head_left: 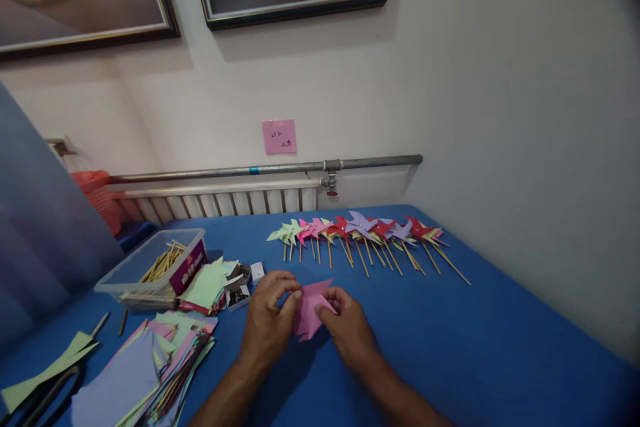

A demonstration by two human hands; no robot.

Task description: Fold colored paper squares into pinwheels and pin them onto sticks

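A pink paper sheet (pixel 311 310) with cut, pointed corners is held up above the blue table between my two hands. My left hand (pixel 273 313) pinches its left edge between thumb and fingers. On the other side, my right hand (pixel 347 327) grips the right part, its thumb pressed on the paper's face. Just left of my left hand are small open boxes of pins (pixel 237 295) and a small white box (pixel 257 272). Beyond my hands lies a row of finished paper pinwheels (pixel 361 225) on wooden sticks, in green, pink, red and purple.
Left of my hands, a clear plastic box (pixel 150 250) holds wooden sticks. Beside it lie a stack of square papers (pixel 206 283) and a large pile of coloured paper (pixel 125 373). Black-handled scissors (pixel 60 393) lie at the far left under green paper strips (pixel 47 370). A wall and pipe (pixel 280 169) bound the table's back.
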